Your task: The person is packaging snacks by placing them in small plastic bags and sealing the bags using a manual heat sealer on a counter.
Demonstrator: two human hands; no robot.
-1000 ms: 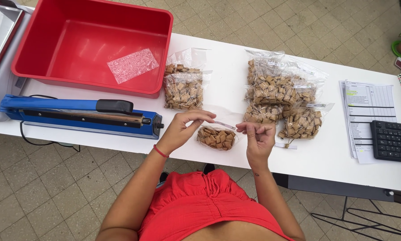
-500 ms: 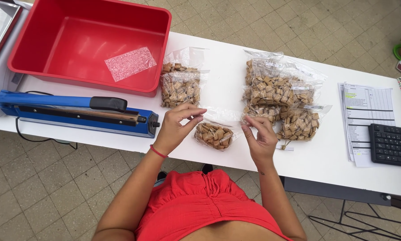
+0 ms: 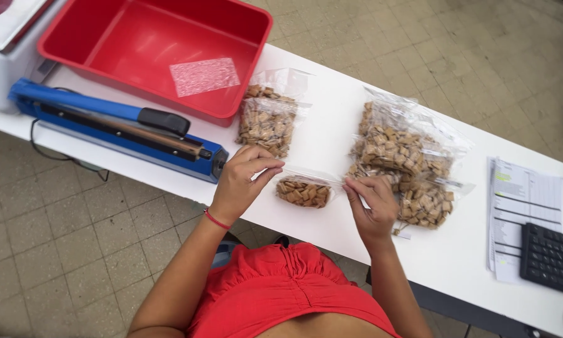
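A small clear plastic bag of brown cereal squares [image 3: 304,191] lies on the white table [image 3: 331,134] in front of me. My left hand [image 3: 242,183] pinches the bag's left top corner, and my right hand [image 3: 373,203] pinches its right top corner. The bag's open top edge is stretched between the two hands. Just left of my left hand lies a blue heat sealer [image 3: 115,125] with a black handle.
A red plastic tub [image 3: 100,37] with one empty clear bag inside stands at the back left, beside a white scale [image 3: 3,44]. Filled cereal bags sit at the middle [image 3: 267,119] and in a pile at the right [image 3: 406,163]. Papers [image 3: 522,203] and a black keyboard [image 3: 552,258] lie far right.
Both hands have shifted slightly on the small bag, holding its top edge stretched flat; the view has swung so the table looks tilted. The bag stays on the table.
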